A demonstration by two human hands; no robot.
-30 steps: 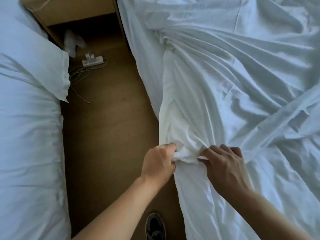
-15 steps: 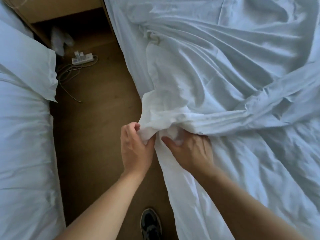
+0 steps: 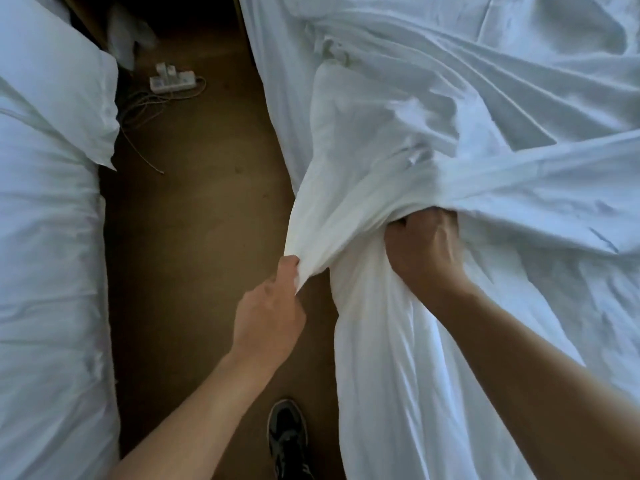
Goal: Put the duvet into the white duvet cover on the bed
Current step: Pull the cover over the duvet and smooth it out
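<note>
Your left hand (image 3: 272, 306) pinches an edge of the cover (image 3: 450, 140) between thumb and curled fingers, low of centre towards 7 o'clock, holding the cloth taut out over the floor (image 3: 194, 254). Your right hand (image 3: 422, 251) is at 3 o'clock from it, pushed under a fold of the cover. Its fingers are hidden there, so you cannot tell what they grip. The cover lies rumpled across the bed (image 3: 273, 109) from 12 to 4 o'clock, with white cloth trailing down to 6. A second bed (image 3: 45, 271) fills 9 o'clock, a power strip (image 3: 172, 81) lies at 11, and your shoe (image 3: 287, 438) is at 6.
</note>
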